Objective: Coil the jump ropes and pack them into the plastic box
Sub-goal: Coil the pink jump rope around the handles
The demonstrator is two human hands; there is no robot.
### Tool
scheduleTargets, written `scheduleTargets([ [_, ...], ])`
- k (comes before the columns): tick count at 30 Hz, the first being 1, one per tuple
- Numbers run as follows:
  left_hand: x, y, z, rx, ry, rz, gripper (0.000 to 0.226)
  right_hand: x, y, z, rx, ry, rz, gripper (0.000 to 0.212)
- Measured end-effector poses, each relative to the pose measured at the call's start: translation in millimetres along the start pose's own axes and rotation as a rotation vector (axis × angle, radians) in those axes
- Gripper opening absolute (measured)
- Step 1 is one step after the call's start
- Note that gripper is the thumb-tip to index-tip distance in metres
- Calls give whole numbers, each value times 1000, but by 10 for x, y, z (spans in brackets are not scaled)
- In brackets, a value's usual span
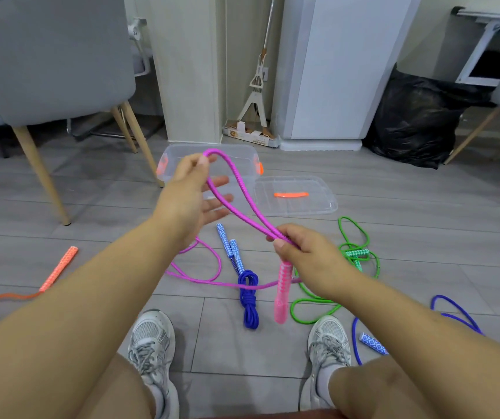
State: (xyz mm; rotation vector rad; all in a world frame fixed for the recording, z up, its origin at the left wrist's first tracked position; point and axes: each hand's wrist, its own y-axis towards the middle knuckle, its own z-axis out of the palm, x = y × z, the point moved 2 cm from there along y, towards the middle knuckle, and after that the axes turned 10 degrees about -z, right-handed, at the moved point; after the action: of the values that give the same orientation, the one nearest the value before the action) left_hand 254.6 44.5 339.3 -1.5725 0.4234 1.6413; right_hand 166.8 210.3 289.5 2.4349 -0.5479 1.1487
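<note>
Magenta rope (265, 229): left grip (194, 190) pinches its loop, right grip (306, 252) clasps both strands

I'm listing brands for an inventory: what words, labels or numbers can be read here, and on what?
No text is legible anywhere.
Cardboard box at the mop's foot: reddish print, too blurred to read.
Blue jump rope handles and pink handle of the magenta jump rope: patterns only, no lettering.

No writing can be read; the carton (251, 136) at the foot of the mop (257, 80) bears reddish print along its front edge and a round picture on top, both too small and blurred to make out.
</note>
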Motion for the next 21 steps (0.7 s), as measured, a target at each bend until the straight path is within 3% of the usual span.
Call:
scheduleTargets([
  [6, 6, -119, 246, 203, -245, -22, 24, 23, 83, 210, -2, 164, -5, 19],
  [12, 100, -26, 265, 224, -304, -55, 27, 95, 95, 295, 22, 237, -15, 19],
  [16, 147, 11, 274, 216, -329, -102, 13, 78, 83, 311, 73, 190, -17, 19],
  [21, 165, 49, 247, 214, -329, -115, 14, 96, 61, 285, 126, 125, -14, 33],
])
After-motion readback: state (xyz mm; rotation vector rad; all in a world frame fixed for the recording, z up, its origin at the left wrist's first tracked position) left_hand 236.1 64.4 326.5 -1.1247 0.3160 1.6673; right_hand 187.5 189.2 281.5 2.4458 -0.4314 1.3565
